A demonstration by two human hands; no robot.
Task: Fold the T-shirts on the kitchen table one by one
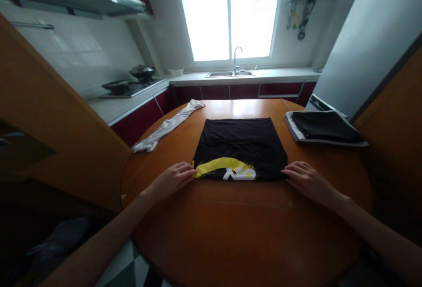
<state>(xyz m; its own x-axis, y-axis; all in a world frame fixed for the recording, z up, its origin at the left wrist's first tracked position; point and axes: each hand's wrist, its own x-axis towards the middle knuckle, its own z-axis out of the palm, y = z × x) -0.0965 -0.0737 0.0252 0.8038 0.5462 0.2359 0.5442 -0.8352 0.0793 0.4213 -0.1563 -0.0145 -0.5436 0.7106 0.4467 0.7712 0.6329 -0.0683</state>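
Observation:
A black T-shirt (240, 142) with a yellow and white print lies folded flat on the wooden table (231, 234). My left hand (178, 175) pinches its near left corner, by the yellow part of the print. At the near right corner, my right hand (301, 177) has its fingers closed on the cloth. Both hands rest low, close to the tabletop. The shirt's near edge runs roughly straight between them, and the far edge lies flat.
A crumpled white garment (169, 125) stretches along the table's left edge. Folded dark and white clothes (325, 128) are stacked at the right. Beyond the table are a counter with a sink (231, 74), a stove with pans (142, 72), and a fridge (359, 41).

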